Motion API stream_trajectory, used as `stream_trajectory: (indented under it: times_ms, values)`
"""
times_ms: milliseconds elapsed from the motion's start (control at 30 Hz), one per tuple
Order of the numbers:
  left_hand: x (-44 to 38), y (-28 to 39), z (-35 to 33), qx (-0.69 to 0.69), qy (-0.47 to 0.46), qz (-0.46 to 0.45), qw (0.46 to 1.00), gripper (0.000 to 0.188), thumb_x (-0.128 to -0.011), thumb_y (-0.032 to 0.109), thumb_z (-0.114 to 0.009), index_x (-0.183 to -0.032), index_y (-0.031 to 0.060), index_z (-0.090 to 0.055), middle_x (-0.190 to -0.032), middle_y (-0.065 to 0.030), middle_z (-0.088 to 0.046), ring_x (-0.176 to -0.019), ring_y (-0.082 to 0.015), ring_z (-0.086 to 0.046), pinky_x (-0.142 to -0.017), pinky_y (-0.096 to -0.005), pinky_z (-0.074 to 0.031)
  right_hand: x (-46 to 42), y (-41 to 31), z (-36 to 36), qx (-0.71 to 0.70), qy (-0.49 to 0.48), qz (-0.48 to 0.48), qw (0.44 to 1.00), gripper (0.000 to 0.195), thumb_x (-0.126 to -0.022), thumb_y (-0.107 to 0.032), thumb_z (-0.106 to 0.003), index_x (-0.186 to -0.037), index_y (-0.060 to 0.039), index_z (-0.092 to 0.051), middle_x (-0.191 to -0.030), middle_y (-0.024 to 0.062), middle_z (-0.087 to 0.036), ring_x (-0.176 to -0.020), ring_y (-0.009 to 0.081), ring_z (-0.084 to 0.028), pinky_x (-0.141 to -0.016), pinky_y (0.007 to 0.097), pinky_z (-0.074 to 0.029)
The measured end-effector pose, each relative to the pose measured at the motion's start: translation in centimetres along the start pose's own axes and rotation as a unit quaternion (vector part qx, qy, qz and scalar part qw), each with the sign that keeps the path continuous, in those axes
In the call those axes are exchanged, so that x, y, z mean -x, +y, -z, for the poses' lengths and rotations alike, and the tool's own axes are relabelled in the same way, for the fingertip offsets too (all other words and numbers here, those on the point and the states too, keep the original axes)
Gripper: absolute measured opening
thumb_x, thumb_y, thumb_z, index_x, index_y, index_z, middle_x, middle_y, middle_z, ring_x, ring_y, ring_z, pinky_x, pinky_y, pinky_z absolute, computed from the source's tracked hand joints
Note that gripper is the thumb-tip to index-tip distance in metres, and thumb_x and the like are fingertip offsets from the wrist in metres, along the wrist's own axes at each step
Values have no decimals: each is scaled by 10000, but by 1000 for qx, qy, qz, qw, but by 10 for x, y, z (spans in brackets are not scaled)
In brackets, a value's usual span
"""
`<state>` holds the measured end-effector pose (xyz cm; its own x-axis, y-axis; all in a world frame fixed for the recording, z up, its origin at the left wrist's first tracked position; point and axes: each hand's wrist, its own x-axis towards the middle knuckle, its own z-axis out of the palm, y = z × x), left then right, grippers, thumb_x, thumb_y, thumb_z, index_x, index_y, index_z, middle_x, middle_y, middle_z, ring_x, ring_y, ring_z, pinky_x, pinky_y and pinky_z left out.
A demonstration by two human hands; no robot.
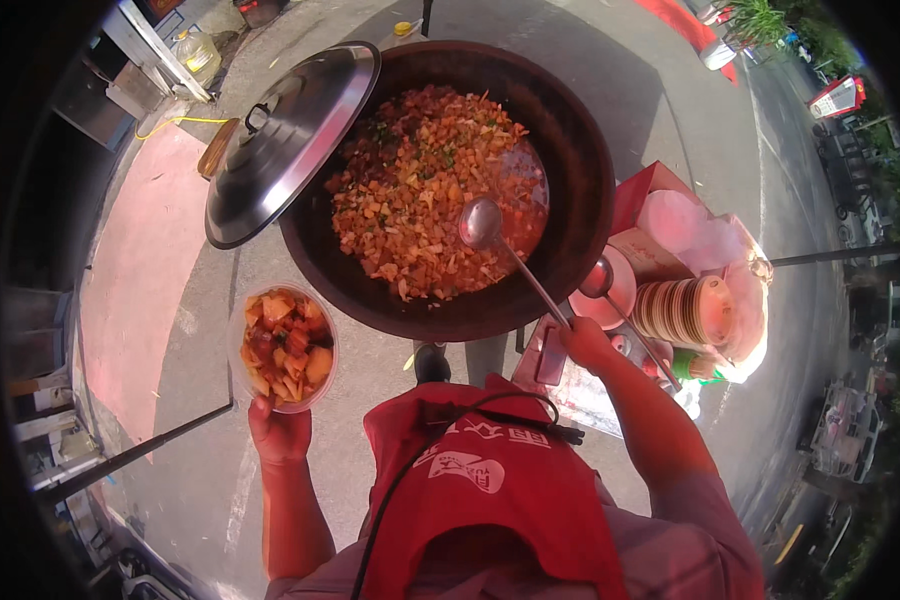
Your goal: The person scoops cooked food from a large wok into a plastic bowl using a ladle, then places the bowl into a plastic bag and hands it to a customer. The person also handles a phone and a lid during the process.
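Observation:
A round plastic tub (335,367) full of chunky diced food rests in my left hand (281,435), left of a large dark wok (577,217). The handle of a metal ladle (481,223) is held in my right hand (591,346) at the wok's lower right rim. The ladle's bowl is over the diced, reddish stew (420,202), where some broth shows at the right side. A domed metal lid (300,139) leans on the wok's upper left edge, tilted. What my left fingers do under the tub is hidden.
On the right, a side table holds a second ladle (596,277) on a pink plate (622,300), a stack of paper bowls (675,309), a red cardboard box (645,195) and a phone (551,358). Dark poles (142,448) stand at left and right. A wooden handle (216,150) lies beyond the lid.

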<state>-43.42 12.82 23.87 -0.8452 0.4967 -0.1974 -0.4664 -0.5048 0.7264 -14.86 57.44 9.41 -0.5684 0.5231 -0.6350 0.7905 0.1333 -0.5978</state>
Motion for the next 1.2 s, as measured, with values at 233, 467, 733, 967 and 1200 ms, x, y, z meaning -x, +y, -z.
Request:
stream_trajectory:
  times_ms: [233,467,733,967,1200]
  values:
    - [-46,15,15,16,-19,18,1000,926,-838,391,-755,-1577,72,-299,-1608,-90,-368,-1473,-279,-367,-1230,-440,-283,94,-43,21,285,93,-9,954,296,-949,-233,-578,-1108,16,-573,-926,317,-671,-946,486,-658,-827,571,-519]
    - [-44,8,-10,38,-37,18,998,917,-835,376,-764,-1571,68,-311,-1602,-91,-379,-1470,-277,-372,-1226,-437,-294,69,-12,9,-1,13,-59,998,211,-936,-171,-581,-987,25,-638,-749,190,-624,-707,312,-648,-615,423,-517]
    - [-7,3,-39,26,-33,-19,999,910,-846,370,-755,-1574,70,-299,-1601,-105,-379,-1465,-285,-382,-1217,-436,-320,76,-5,39,-174,-69,-111,976,179,-868,-65,-623,-1033,-3,-658,-828,60,-555,-627,137,-562,-487,304,-445]
    - [5,-23,-71,28,-47,-18,998,901,-850,368,-752,-1572,68,-304,-1595,-108,-391,-1450,-284,-410,-1203,-453,-343,95,38,74,-32,-63,201,977,152,-945,-127,-609,-1041,-15,-644,-753,40,-533,-518,120,-497,-420,285,-359]
    - [-22,-60,-76,20,-89,22,996,885,-857,379,-751,-1549,21,-330,-1554,-120,-449,-1426,-283,-445,-1188,-457,-359,188,-79,132,-288,-68,-101,950,199,-1011,-192,-572,-954,-7,-617,-693,3,-508,-484,85,-417,-426,253,-282]
